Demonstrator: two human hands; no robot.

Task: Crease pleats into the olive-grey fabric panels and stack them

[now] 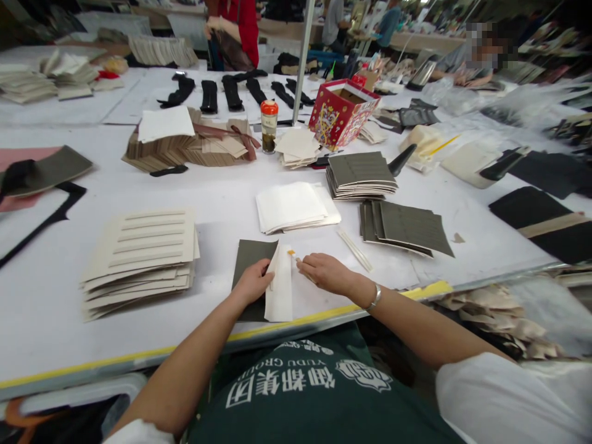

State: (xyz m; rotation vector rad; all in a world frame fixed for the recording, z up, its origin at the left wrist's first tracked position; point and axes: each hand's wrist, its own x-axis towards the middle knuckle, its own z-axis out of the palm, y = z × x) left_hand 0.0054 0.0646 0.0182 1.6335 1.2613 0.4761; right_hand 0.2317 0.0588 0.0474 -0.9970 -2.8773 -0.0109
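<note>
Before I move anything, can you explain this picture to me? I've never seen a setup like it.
There is no robot here: a camera worn on a person's head looks forward and down at their own two bare hands. That gives this single wide picture. The left hand holds back a pale sheet beside a dark grey piece. The right hand holds a small tool with an orange-yellow tip. On the white table lie a striped cream stack, a white stack, two dark grey stacks, a red patterned box and an orange-lidded jar.
</note>
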